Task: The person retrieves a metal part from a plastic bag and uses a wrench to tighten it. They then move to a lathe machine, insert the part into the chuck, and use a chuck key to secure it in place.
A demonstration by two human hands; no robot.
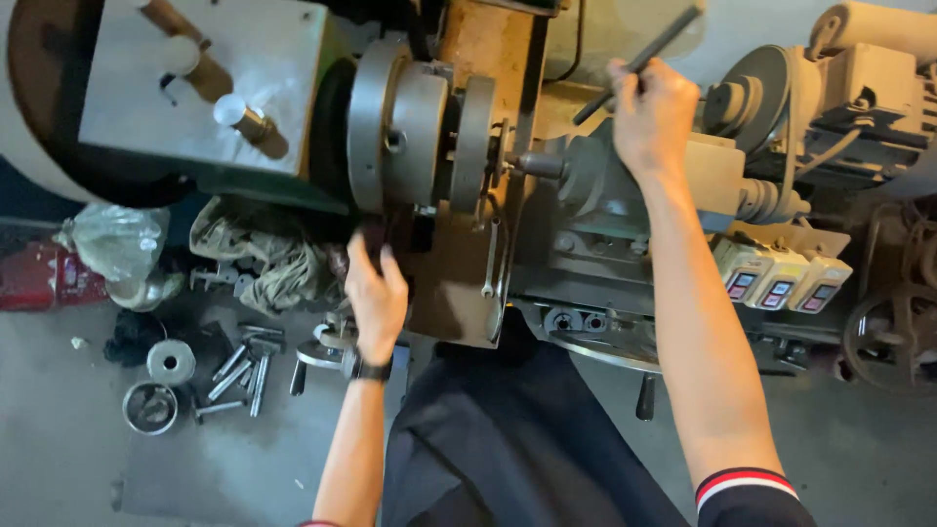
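I stand over a metal lathe. Its round grey chuck (pixel 395 137) sits left of centre with a disc-shaped workpiece (pixel 472 141) against it. My right hand (pixel 652 115) is closed on a dark lever handle (pixel 656 47) that slants up to the right above the tailstock (pixel 586 176). My left hand (pixel 376 293), with a dark watch at the wrist, reaches under the chuck with its fingers in the dark gap there. Whether it grips anything is hidden.
Bolts and small steel parts (pixel 244 366) lie on the lower bed at left, beside a metal cup (pixel 150 407) and a ring (pixel 171 362). Rags (pixel 264 259) and a plastic bag (pixel 117 239) lie behind. Three switch boxes (pixel 781 283) and a motor (pixel 869 88) stand at right.
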